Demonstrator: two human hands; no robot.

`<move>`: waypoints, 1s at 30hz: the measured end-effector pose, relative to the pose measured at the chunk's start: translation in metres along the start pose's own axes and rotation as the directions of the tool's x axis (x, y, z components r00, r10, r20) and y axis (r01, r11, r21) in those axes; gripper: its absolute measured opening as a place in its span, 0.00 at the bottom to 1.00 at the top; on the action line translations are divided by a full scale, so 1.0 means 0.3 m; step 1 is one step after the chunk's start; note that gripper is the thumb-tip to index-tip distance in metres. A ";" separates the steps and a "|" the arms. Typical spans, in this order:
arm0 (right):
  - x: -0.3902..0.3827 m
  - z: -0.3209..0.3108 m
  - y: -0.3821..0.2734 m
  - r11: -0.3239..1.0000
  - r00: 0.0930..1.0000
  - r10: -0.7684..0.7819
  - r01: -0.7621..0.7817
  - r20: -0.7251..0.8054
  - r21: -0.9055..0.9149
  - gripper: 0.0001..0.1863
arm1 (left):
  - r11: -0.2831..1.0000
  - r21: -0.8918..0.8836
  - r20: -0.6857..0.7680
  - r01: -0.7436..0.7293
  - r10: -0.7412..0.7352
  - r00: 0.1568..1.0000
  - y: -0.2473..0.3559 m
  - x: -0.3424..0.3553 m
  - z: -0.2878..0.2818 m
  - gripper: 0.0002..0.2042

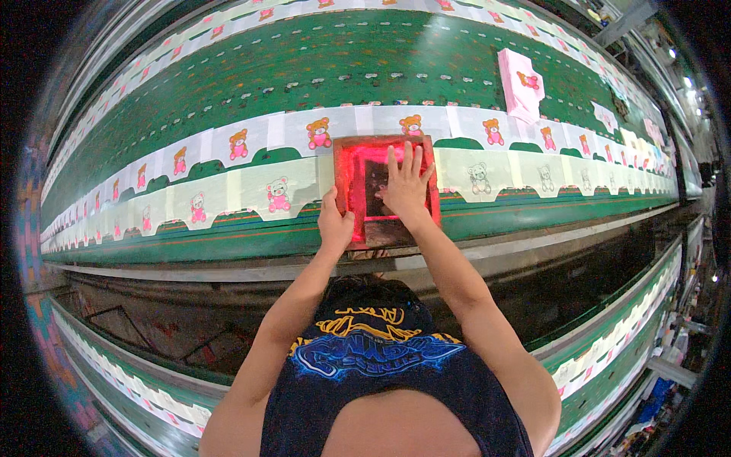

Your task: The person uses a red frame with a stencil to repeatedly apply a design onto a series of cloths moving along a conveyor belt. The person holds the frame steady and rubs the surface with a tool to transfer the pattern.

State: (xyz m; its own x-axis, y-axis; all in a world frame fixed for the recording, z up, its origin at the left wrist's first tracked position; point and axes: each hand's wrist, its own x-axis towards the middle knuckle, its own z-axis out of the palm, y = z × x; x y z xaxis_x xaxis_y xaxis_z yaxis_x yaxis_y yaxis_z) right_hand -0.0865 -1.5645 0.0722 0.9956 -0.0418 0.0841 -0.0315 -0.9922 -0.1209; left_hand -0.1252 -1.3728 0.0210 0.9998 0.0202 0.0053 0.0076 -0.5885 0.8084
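Observation:
A screen-printing frame (352, 190) with a red-pink stained inside and a dark middle lies over the near row of pale yellow fabric pieces (297, 174). My left hand (335, 222) is closed on the frame's left side, near its lower corner. Over the dark mesh and the frame's right part, my right hand (407, 184) is spread with fingers apart. Whether anything lies under that palm is hidden. Left of the frame, the pieces carry bears with pink parts (278, 195); to its right, the bears (479, 180) are outlines only.
The long green printing table (251, 84) curves across the view. Behind the near row runs a row of white pieces (289, 126) with brown-and-pink bears. A pink fabric stack (521, 91) lies farther back at right. Another printing table (145, 396) stands behind me, across an aisle.

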 end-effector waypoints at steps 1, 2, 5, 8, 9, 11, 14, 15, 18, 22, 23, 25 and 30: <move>0.004 -0.015 -0.004 1.000 1.000 0.003 -0.003 0.025 0.009 0.65 | 1.000 -0.004 -0.001 -0.002 0.002 1.000 0.000 -0.005 0.001 0.33; 0.011 -0.043 -0.013 0.999 0.999 0.038 -0.039 0.036 0.028 0.65 | 1.000 -0.008 -0.001 -0.005 0.005 1.000 0.000 -0.007 -0.001 0.33; 0.025 -0.039 -0.007 0.997 0.998 0.060 -0.060 0.004 0.055 0.66 | 0.999 -0.020 -0.026 -0.045 0.044 0.999 0.003 -0.003 -0.001 0.33; 0.010 0.023 -0.015 0.997 0.999 -0.032 0.031 -0.009 -0.068 0.67 | 1.000 -0.018 -0.006 -0.008 0.008 1.000 0.008 -0.001 -0.003 0.33; 0.014 0.032 0.000 0.999 1.000 -0.005 0.005 -0.006 -0.033 0.68 | 1.000 -0.021 -0.009 -0.022 0.022 1.000 0.011 0.000 -0.002 0.33; 0.028 -0.041 -0.014 0.998 0.999 0.038 -0.038 0.009 0.044 0.68 | 0.999 -0.021 -0.019 -0.040 0.039 0.999 0.000 -0.007 -0.002 0.33; 0.038 -0.032 -0.013 1.000 1.000 -0.005 0.005 -0.009 0.028 0.69 | 0.999 -0.042 -0.020 -0.031 0.031 0.999 -0.004 -0.003 0.002 0.33; 0.030 -0.024 -0.008 1.000 1.000 -0.009 0.008 0.005 0.016 0.69 | 0.999 -0.039 -0.016 -0.031 0.031 0.999 -0.003 -0.005 0.003 0.33; 0.033 -0.025 0.000 1.000 1.000 0.010 -0.010 0.009 0.012 0.68 | 0.999 -0.034 -0.018 -0.038 0.038 0.999 -0.004 0.003 0.002 0.33; 0.060 -0.071 0.039 0.993 0.993 0.109 -0.108 -0.036 0.044 0.68 | 0.998 -0.032 -0.032 -0.050 0.049 0.998 -0.008 -0.008 0.003 0.33; 0.063 -0.069 0.047 0.991 0.990 0.132 -0.130 -0.048 0.040 0.68 | 0.998 -0.030 -0.036 -0.057 0.056 0.998 -0.008 -0.006 0.005 0.33; 0.047 -0.057 0.037 0.998 0.998 0.066 -0.067 -0.007 -0.009 0.68 | 0.999 -0.023 -0.025 -0.041 0.041 0.999 -0.009 -0.004 0.007 0.33; 0.070 -0.035 0.049 0.996 0.997 0.074 -0.075 -0.021 -0.042 0.70 | 0.999 -0.040 -0.021 -0.026 0.025 0.999 -0.007 -0.004 0.004 0.33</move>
State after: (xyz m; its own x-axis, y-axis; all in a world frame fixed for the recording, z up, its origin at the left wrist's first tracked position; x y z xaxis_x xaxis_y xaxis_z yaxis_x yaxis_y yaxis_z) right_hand -0.0669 -1.5813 0.0825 0.9885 -0.1177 0.0953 -0.1098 -0.9903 -0.0849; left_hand -0.1263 -1.3726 0.0184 0.9990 0.0226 0.0383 -0.0192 -0.5562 0.8308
